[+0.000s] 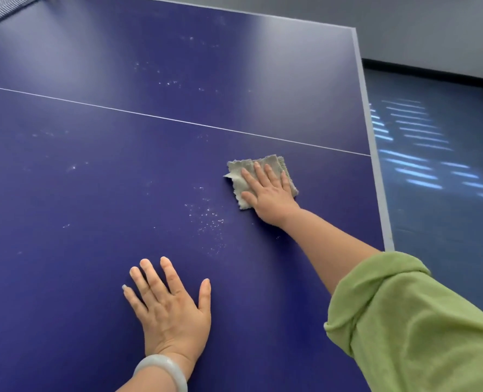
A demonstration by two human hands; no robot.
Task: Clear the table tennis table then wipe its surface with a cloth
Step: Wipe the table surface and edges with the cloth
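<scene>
One grey cloth (236,168) lies flat on the blue counter (93,193), near its right edge and just this side of the single white line (150,115). The right hand (268,193) presses on it, fingers straight and spread. The left hand (169,309), also flat with fingers straight, rests on the bare counter, holding nothing. One pale bracelet (161,366) circles its wrist.

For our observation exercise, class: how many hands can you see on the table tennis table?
2. The left hand lies flat on the blue table, nearer the person; the right hand presses the cloth farther out, toward the table's right edge.
</scene>
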